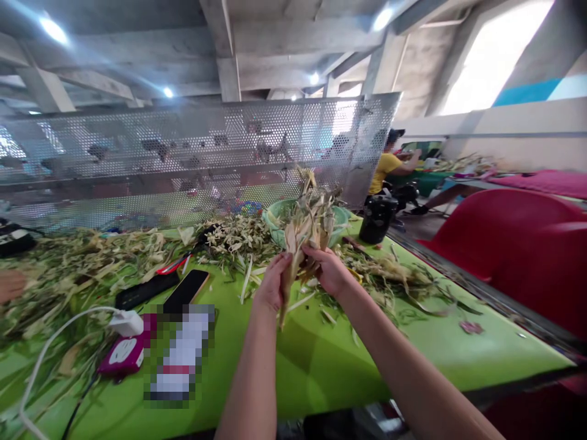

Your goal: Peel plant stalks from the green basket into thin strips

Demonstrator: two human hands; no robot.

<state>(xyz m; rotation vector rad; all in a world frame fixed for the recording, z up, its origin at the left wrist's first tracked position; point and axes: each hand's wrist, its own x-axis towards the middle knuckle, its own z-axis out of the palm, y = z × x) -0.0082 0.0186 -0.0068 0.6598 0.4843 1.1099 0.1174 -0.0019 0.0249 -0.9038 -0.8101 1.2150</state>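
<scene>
- A bundle of dry husks (308,227) is held up in front of the person, above the middle of the green table (321,360).
- The bundle's long axis is nearly upright, leaning slightly. The frayed, leafy end is pointed up toward 1 o'clock and the thin tip down toward 7 o'clock.
- The lower part of the bundle is gripped by the left hand (274,282), with the fingers curled round it from the 9 o'clock side.
- The bundle is clasped by the right hand (329,271) from the 3 o'clock side, just above and beside the left hand. The fingers are closed on the husks.
- A green basin (342,217) is seen behind the bundle at 12 o'clock, and a black container (376,219) is set just beside it at 2 o'clock.
- Loose husks and leaves (68,269) are strewn over the table from 9 o'clock round to 3 o'clock.
- A phone (187,289) is laid flat at 9 o'clock of the hands. Farther left at 8 o'clock, a white plug (127,322) is seated in a pink socket block (123,355).
- The far side of the table is closed off by a perforated metal screen (183,153).
- Red chairs (518,238) are placed at 3 o'clock, well apart from the hands.
</scene>
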